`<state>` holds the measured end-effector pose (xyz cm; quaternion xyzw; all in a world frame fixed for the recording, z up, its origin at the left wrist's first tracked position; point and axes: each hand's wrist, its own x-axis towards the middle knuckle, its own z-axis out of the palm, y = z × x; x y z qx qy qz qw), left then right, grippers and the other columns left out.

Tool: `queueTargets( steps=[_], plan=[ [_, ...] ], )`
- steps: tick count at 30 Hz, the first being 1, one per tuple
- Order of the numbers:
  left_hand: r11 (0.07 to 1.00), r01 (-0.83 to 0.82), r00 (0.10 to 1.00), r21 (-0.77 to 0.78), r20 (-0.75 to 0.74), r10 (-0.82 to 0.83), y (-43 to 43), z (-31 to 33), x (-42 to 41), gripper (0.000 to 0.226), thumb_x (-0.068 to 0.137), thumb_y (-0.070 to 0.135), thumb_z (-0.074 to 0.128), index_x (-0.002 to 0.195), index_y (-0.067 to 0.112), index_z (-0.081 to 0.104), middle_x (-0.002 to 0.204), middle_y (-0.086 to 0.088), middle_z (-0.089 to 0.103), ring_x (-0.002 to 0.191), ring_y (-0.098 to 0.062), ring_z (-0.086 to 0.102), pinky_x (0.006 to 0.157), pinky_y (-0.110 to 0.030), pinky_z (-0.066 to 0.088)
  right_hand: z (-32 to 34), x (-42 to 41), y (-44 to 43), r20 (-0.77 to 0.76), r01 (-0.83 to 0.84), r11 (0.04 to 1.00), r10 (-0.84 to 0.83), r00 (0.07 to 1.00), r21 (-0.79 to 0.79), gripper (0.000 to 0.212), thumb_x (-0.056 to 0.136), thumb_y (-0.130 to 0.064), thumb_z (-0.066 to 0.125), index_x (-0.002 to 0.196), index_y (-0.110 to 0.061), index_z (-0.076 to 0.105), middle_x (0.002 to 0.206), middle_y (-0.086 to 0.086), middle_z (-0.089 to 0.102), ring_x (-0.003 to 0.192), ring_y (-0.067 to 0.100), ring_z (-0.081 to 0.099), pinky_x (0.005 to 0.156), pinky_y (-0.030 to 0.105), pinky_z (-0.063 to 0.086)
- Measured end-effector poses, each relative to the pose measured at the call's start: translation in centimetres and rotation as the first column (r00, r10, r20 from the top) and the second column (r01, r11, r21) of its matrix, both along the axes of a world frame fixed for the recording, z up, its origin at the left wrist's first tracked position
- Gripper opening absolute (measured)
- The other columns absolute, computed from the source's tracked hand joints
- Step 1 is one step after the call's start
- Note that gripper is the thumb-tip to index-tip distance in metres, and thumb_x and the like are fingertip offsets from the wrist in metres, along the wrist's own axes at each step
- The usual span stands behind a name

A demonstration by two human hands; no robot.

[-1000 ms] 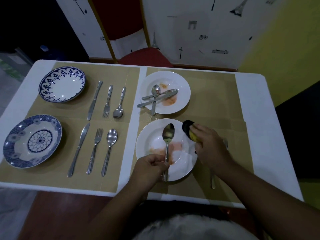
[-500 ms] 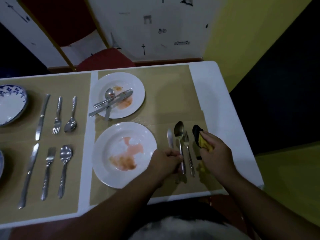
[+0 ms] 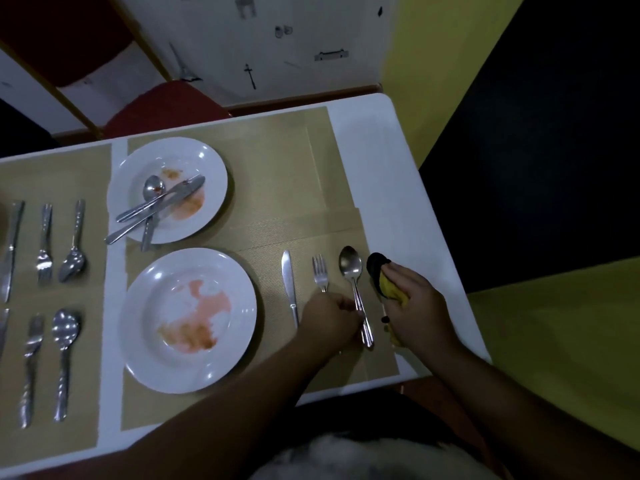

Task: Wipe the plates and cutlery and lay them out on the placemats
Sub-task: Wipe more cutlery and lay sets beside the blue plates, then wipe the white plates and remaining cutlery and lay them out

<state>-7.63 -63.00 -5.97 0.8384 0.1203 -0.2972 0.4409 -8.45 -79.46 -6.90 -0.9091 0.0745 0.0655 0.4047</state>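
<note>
Laid: knife (image 3: 288,275), fork (image 3: 320,273).
Hands: our left hand (image 3: 329,318) pinches the spoon (image 3: 350,263); right hand (image 3: 414,306) clutches the cloth (image 3: 389,289).
Remaining: we see near plate (image 3: 244,306), far plate (image 3: 214,168) stained; far cutlery (image 3: 183,190) unwiped.

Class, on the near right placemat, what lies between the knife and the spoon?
A fork lies there, its handle hidden under the left hand that holds the spoon; head view.

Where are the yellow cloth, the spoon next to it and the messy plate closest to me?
yellow cloth (image 3: 388,288): head view, on the yellow fold below its black end.
spoon (image 3: 350,261): head view, on its bowl.
messy plate (image 3: 242,317): head view, on the bare right rim.
</note>
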Motion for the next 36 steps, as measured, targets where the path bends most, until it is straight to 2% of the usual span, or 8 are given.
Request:
queueTargets(
  steps=[3,6,9,13,21,29,32,36],
  plan=[
    [0.971,0.178,0.948,0.159,0.237,-0.213,0.3,0.2,0.1,0.015,0.094,0.016,0.063,0.099,0.011,0.076,0.092,-0.002,0.074,0.079,-0.011,0.066,0.073,-0.02,0.053,-0.8,0.0,-0.2,-0.003,-0.071,0.995,0.071,0.997,-0.071,0.059,0.077,0.007,0.06,0.133,-0.01,0.057,0.141,0.004,0.05,0.128,0.018,0.046,0.106,0.022,0.032],
    [0.849,0.33,0.722,0.413,0.469,-0.509,0.6,-1.0,-0.1,0.019,0.087,0.015,0.063,0.103,0.009,0.07,0.1,-0.009,0.07,0.09,-0.023,0.064,0.083,-0.037,0.056,-1.6,0.0,-0.3,0.001,-0.137,0.981,0.138,0.99,-0.139,0.061,0.075,0.006,0.061,0.134,-0.008,0.056,0.142,0.009,0.049,0.13,0.026,0.043,0.107,0.027,0.03],
    [0.742,0.385,0.666,0.549,0.392,-0.635,0.6,-2.6,-0.5,0.067,0.084,0.034,0.07,0.142,0.007,0.052,0.145,-0.016,0.055,0.135,-0.035,0.051,0.107,-0.048,0.046,-2.3,0.1,-0.2,-0.016,-0.182,0.962,0.182,0.983,-0.203,0.061,0.078,0.002,0.061,0.137,-0.008,0.052,0.146,0.01,0.045,0.135,0.028,0.038,0.111,0.033,0.029],
    [0.633,0.468,0.644,0.616,0.253,-0.722,0.5,-3.8,-0.8,0.085,0.094,0.054,0.054,0.157,0.007,0.022,0.166,-0.014,0.02,0.154,-0.031,0.016,0.123,-0.048,0.022,-2.3,-0.2,-0.1,-0.02,-0.197,0.956,0.197,0.98,-0.216,0.062,0.08,0.004,0.059,0.14,-0.007,0.048,0.15,0.01,0.039,0.14,0.026,0.032,0.114,0.035,0.028],
    [0.705,0.413,0.657,0.576,0.347,-0.669,1.7,-3.1,-1.1,0.081,0.097,0.053,0.05,0.158,0.009,0.021,0.167,-0.011,0.018,0.155,-0.028,0.009,0.124,-0.045,0.013,-0.2,0.7,-0.2,0.026,-0.107,0.968,0.116,0.993,-0.229,0.057,0.084,0.004,0.056,0.14,-0.002,0.046,0.15,0.012,0.039,0.139,0.028,0.034,0.114,0.037,0.03],
    [0.785,0.199,0.774,0.587,0.397,-0.493,9.2,-0.1,-2.3,0.077,0.099,0.05,0.044,0.16,0.011,0.017,0.168,-0.009,0.014,0.156,-0.026,0.007,0.124,-0.039,0.011,2.9,2.5,6.6,0.131,-0.245,0.938,0.282,0.95,-0.245,0.063,0.077,0.007,0.055,0.139,-0.006,0.049,0.149,0.009,0.04,0.137,0.026,0.035,0.112,0.03,0.028],
    [0.802,0.114,0.833,0.587,0.384,-0.4,13.1,0.8,-3.8,0.077,0.098,0.055,0.03,0.16,0.012,0.017,0.168,-0.006,0.013,0.156,-0.024,0.005,0.125,-0.04,0.01,3.6,2.4,11.4,0.163,-0.355,0.905,0.397,0.903,-0.234,0.062,0.076,0.002,0.054,0.137,-0.005,0.05,0.146,0.012,0.043,0.135,0.026,0.037,0.112,0.024,0.023],
    [0.81,-0.017,0.897,0.586,0.367,-0.246,18.9,0.5,-6.2,0.078,0.096,0.054,0.032,0.159,0.009,0.023,0.167,-0.007,0.016,0.156,-0.027,0.01,0.124,-0.044,0.017,3.9,1.2,17.9,0.213,-0.497,0.848,0.528,0.822,-0.181,0.062,0.069,0.0,0.05,0.131,-0.001,0.055,0.138,0.016,0.05,0.129,0.023,0.039,0.11,0.048,0.034]
  ],
)
